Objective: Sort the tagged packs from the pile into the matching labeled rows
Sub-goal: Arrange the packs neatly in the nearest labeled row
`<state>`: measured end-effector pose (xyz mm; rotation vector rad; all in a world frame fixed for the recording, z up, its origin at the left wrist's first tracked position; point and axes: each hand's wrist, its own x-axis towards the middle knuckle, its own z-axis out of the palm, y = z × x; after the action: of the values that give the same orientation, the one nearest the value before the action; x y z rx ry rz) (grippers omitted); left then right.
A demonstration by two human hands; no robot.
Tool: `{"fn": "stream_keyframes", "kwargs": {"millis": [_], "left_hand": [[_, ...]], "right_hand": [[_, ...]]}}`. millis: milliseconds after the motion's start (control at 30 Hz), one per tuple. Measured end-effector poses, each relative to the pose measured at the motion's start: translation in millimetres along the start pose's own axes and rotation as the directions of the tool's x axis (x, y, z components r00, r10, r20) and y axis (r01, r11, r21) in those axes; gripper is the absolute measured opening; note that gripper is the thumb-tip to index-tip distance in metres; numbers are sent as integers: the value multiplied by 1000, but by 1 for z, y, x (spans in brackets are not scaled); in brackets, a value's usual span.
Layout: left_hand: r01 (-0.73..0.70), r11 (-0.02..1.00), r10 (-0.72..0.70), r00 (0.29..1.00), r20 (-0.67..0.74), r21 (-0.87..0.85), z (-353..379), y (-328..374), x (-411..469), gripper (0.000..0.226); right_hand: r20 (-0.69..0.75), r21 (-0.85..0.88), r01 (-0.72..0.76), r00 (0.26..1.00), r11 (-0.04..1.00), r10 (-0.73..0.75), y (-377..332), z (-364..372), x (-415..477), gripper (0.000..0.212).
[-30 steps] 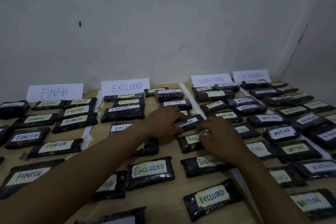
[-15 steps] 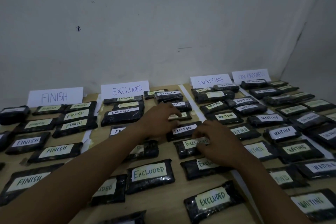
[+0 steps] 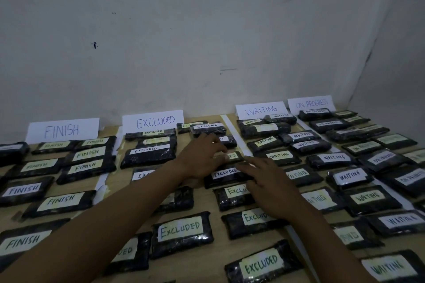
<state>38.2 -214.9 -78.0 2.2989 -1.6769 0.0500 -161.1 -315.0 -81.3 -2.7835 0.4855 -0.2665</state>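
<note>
Left hand (image 3: 202,158), palm down with fingers loosely spread, rests on a small pack (image 3: 233,156) in the EXCLUDED row, covering most of its tag; whether it grips the pack cannot be told. Right hand (image 3: 269,187), flat and open, lies just beside it, fingertips touching the near edge of a white-tagged EXCLUDED pack (image 3: 224,176) and covering parts of two more packs closer to the camera. Around the hands, dark packs lie in four rows on a wooden table (image 3: 207,259), headed by upright cards: FINISH (image 3: 62,130), EXCLUDED (image 3: 154,122), WAITING (image 3: 261,110), ON PROGRESS (image 3: 310,104). A pale wall (image 3: 207,30) stands behind.
</note>
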Motion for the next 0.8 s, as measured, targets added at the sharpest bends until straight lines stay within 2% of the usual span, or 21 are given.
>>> {"fn": "stream_keyframes", "kwargs": {"millis": [67, 133, 233, 333, 433, 567, 667, 800], "left_hand": [[24, 999, -22, 999, -40, 37, 0, -4, 4, 48], [59, 996, -58, 998, -12, 73, 0, -5, 7, 51], [95, 992, -100, 994, 55, 88, 0, -5, 8, 44], [85, 992, -89, 996, 32, 92, 0, -6, 7, 44], [28, 993, -25, 999, -30, 116, 1, 0, 12, 52], [-106, 986, 113, 992, -48, 130, 9, 22, 40, 52], [-170, 977, 170, 985, 16, 127, 17, 46, 69, 41], [-154, 972, 122, 977, 175, 179, 28, 70, 97, 48]], "right_hand": [[64, -33, 23, 998, 999, -21, -3, 2, 0, 64], [91, -55, 23, 996, 998, -18, -4, 3, 1, 65], [65, -53, 20, 998, 998, -17, -3, 1, 0, 64], [43, -19, 28, 999, 999, -28, -3, 0, -2, 69], [1, 18, 14, 1000, 1000, -14, -3, -6, -1, 73], [-102, 18, -28, 994, 999, 30, 4, -25, -11, 62], [-138, 13, -96, 986, 995, 97, 20, -37, -29, 58], [-94, -39, -211, 974, 977, 207, 57, -46, -54, 61]]}}
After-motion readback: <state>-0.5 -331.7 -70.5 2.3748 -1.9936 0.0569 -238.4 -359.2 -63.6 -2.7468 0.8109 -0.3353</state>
